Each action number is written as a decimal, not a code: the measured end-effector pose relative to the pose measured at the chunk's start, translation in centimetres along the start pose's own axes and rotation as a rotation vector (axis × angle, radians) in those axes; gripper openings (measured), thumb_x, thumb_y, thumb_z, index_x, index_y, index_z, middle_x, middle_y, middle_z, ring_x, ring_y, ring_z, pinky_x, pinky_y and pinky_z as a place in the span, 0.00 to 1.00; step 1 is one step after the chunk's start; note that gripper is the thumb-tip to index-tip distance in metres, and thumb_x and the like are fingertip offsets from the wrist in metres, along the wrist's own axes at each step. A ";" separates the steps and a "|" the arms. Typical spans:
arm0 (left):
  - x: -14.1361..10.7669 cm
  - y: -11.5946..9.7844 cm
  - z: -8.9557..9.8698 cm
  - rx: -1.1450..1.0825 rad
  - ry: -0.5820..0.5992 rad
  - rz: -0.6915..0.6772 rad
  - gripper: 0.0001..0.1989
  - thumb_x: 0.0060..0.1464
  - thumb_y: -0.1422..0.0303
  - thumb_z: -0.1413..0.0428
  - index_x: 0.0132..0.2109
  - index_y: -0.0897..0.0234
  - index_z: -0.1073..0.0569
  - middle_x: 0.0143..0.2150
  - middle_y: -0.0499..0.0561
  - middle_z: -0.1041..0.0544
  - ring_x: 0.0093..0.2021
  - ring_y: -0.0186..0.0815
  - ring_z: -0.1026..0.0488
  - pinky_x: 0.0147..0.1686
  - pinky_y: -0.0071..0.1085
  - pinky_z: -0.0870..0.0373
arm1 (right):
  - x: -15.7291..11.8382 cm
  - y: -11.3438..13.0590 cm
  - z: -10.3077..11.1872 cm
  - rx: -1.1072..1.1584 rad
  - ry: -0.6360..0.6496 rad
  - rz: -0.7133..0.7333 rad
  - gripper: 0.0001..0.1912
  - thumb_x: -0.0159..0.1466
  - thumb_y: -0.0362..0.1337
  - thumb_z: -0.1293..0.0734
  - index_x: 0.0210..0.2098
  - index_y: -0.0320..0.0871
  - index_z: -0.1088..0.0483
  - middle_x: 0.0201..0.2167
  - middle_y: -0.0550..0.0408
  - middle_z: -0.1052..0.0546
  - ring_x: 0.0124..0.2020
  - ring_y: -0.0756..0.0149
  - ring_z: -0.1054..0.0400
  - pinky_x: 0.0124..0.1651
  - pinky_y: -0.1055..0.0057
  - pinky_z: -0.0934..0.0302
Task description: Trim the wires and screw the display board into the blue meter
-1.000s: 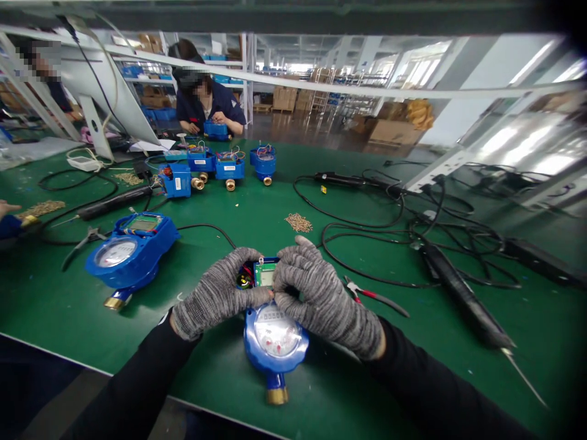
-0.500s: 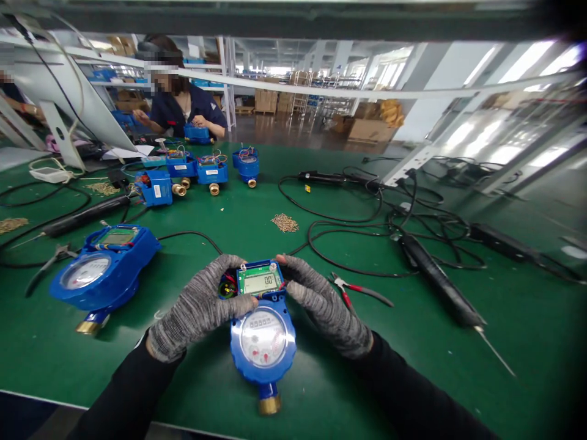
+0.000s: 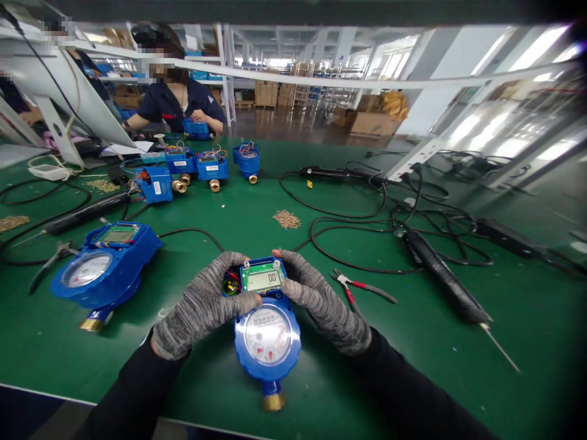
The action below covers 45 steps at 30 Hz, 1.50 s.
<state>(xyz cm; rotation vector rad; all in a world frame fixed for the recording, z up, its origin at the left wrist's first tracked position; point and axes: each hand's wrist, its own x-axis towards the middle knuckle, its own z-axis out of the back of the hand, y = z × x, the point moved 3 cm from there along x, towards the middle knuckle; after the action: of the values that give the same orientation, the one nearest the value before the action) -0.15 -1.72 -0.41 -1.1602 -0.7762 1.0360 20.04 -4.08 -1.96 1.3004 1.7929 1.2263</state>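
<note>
A blue water meter (image 3: pixel 268 342) with a round clear dial and a brass end lies in front of me. At its far end sits a green circuit board with a small display (image 3: pixel 262 280) reading about 0.0. My left hand (image 3: pixel 202 302), in a grey knitted glove with bare fingertips, grips the left side of the meter, thumb on the edge below the display. Gloved the same way, my right hand (image 3: pixel 323 299) holds the right side, fingertips at the board's edge. Wires show in the housing by my left fingers. The meter's underside is hidden.
Another blue meter (image 3: pixel 107 263) stands at left beside dark-handled pliers (image 3: pixel 50 263). Red-handled cutters (image 3: pixel 362 287) and a black electric screwdriver (image 3: pixel 444 278) lie right, among looping cables. Small screws (image 3: pixel 287 219) are piled ahead. Several blue meters (image 3: pixel 212 168) stand farther back, near a co-worker (image 3: pixel 178 101).
My view has shifted slightly; both hands keep their hold on the meter, its dial and display still facing up. The co-worker's arm at the left has lowered.
</note>
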 end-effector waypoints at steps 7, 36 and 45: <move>0.1 0.5 0.2 -0.044 0.005 -0.011 0.30 0.45 0.58 0.28 0.53 0.58 0.30 0.50 0.50 0.23 0.50 0.43 0.26 0.50 0.38 0.28 | 0.5 -1.1 -1.0 -0.093 -0.091 -0.046 0.34 0.59 0.40 0.22 0.59 0.50 0.40 0.47 0.52 0.23 0.44 0.61 0.26 0.43 0.66 0.29; -3.0 1.7 1.8 0.465 -0.481 -0.597 0.07 0.61 0.70 0.41 0.44 0.56 0.21 0.43 0.49 0.16 0.47 0.39 0.20 0.55 0.42 0.25 | 1.1 -1.0 -0.9 -0.369 -0.084 -0.104 0.32 0.60 0.48 0.23 0.55 0.52 0.42 0.42 0.57 0.26 0.37 0.62 0.29 0.37 0.67 0.32; -4.4 -0.8 0.3 0.426 -0.395 -0.649 0.24 0.56 0.77 0.43 0.59 0.56 0.32 0.55 0.53 0.22 0.60 0.43 0.28 0.66 0.49 0.36 | 0.8 -0.8 -1.0 -0.290 -0.089 -0.123 0.32 0.60 0.47 0.23 0.55 0.52 0.43 0.42 0.56 0.25 0.38 0.62 0.27 0.37 0.68 0.31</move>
<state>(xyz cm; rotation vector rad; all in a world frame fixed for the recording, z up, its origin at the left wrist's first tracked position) -1.82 -5.81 0.58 -0.2922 -1.0826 0.8202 18.57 -3.69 -2.24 1.0482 1.5412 1.2834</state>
